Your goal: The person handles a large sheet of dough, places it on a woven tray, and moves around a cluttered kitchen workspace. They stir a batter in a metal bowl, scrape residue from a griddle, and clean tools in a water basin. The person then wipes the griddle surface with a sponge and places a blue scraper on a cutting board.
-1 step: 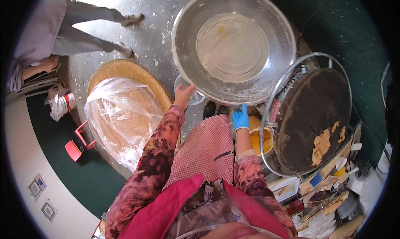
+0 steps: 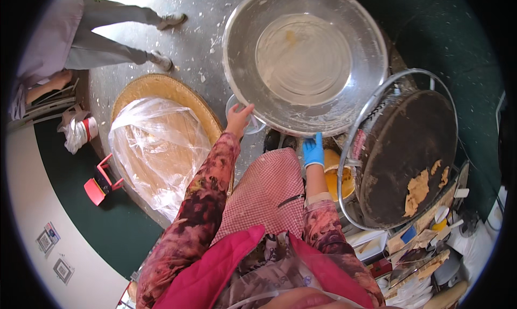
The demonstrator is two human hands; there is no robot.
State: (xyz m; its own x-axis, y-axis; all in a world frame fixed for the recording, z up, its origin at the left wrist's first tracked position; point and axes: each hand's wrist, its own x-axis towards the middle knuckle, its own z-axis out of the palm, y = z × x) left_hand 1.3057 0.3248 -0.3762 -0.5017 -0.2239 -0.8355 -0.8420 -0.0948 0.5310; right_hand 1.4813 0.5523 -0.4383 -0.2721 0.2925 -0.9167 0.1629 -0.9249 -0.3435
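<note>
Sitting ahead of the person, the wide metal basin (image 2: 242, 56) is smeared whitish inside. The bare left hand (image 2: 238, 119) has its fingers around the near-left rim; the blue-gloved right hand (image 2: 313, 152) meets the near rim, its grip unclear. Rightward stands a dark round plate (image 2: 396, 153); leftward, a plastic-covered tan disc (image 2: 161, 83).

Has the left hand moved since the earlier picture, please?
No, not noticeably: the left hand remains at the rim of the metal basin, right of the clear plastic sheet.
</note>
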